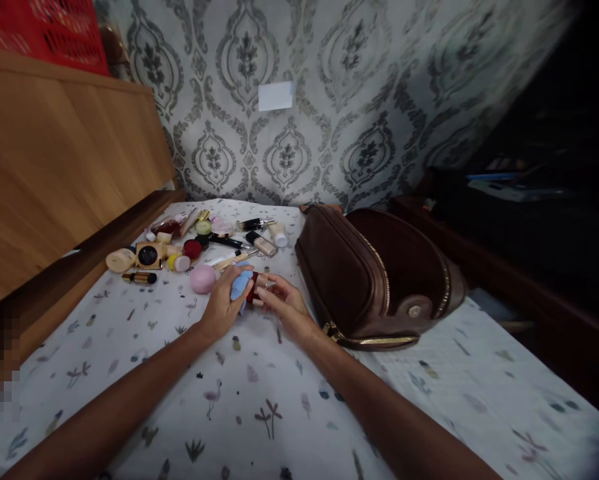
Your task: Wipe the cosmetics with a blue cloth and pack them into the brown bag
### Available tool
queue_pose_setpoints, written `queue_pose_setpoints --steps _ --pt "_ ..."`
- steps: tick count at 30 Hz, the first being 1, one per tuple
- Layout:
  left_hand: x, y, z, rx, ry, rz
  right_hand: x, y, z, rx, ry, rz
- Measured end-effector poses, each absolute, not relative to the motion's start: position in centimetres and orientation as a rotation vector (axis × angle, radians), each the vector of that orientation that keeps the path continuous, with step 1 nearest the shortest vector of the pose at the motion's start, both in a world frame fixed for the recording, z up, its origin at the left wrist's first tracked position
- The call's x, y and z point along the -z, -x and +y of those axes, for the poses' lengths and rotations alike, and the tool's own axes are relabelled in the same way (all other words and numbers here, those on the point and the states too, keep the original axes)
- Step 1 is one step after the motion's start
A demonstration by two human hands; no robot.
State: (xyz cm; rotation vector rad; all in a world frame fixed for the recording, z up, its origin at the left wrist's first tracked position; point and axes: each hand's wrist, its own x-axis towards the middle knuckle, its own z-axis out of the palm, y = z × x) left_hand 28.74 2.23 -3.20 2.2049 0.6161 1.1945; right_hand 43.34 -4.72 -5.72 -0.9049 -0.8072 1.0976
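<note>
My left hand (pixel 223 301) is closed on a light blue cloth (pixel 241 285), which presses against a small dark red item (pixel 252 287). From the other side, the fingers of my right hand (pixel 288 308) are wrapped round the same red item. Its exact shape is partly hidden by my fingers. Just left of my left hand sits a round pink item (pixel 203 279). Behind my hands, a glass bottle with a black cap (pixel 261 244), a cream tube (pixel 278 235) and several other cosmetics lie on the patterned sheet (pixel 249 400).
A large open brown bag (pixel 349 273) with gold zippers stands right of my hands. More cosmetics, among them a gold compact (pixel 149 255), spread over the back left. A wooden cabinet (pixel 69 160) borders the left side, and a patterned wall (pixel 289 153) rises behind.
</note>
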Motion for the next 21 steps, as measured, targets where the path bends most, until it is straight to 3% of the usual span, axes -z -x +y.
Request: queue_pose_setpoints --steps 9,21 --pt "4.4 -28.8 1.8 -1.002 -2.633 0.594 4.8 -44.0 -4.6 -1.258 0.723 -0.500" --pt "3.6 -29.1 2.0 -1.006 -1.819 0.587 4.5 -44.8 -5.1 -1.686 0.612 -0.598"
